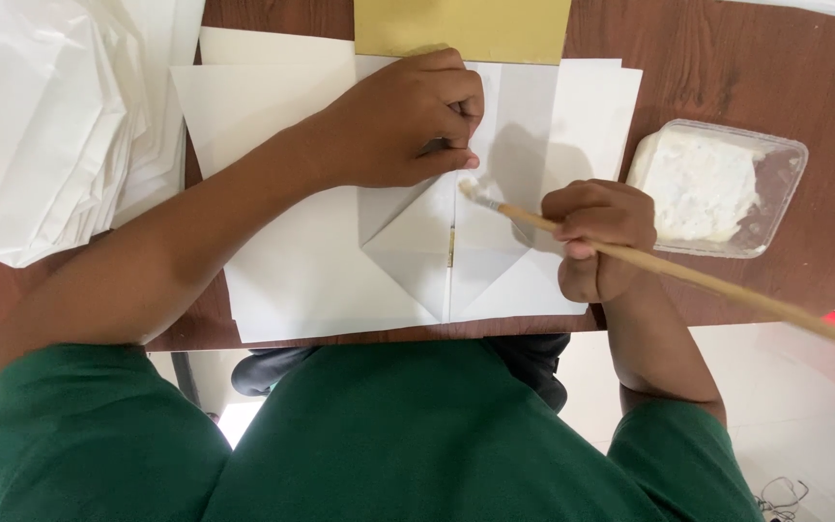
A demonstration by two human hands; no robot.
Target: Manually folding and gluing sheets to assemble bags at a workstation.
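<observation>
left hand (406,121) pressing folded paper (437,242), grip closed on nothing | right hand (599,237) beside, gripping brush (649,263) | paste tub (717,188) right of paper

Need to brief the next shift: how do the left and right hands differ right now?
The left hand presses, knuckles curled, on the folded white paper; the right hand grips a wooden brush. The left is empty, the right holds a tool. Both are over the paper.

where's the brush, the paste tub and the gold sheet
brush (688,275), head view, middle of its wooden handle
paste tub (703,188), head view, white paste inside the clear tub
gold sheet (461,27), head view, middle of its visible part at the top edge
</observation>
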